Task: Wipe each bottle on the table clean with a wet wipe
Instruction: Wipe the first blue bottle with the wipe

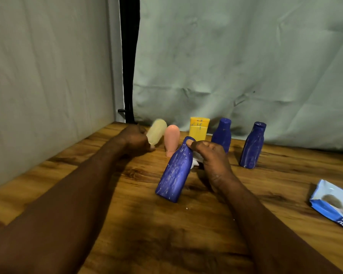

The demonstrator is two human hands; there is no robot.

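Wood-grain table [127, 224] under both arms, pale green cloth [236, 56] hung behind; the left hand [135, 140] curls round a blurred, tilted pale yellow plastic bottle [156, 131]; the right hand [212, 155] pinches the neck of a leaning, scuffed blue plastic bottle [175, 173], with a crumpled white wet wipe [195, 160] tucked under its palm; a swap between bottles, I'd say; next the yellow one wants bringing to the wipe; a blue wipe packet [333, 202] lies well right of that hand.

Three bottles are deep blue with pale whitish streaks: one tilted [175, 171], one further back [222, 135], one at the right [252, 145]. A yellow bottle [198, 128], a salmon-pink bottle [171, 140], a pale cream bottle [156, 131]. The tabletop [127, 224] is brown woodgrain; the wipes pack [334, 204] is light blue.
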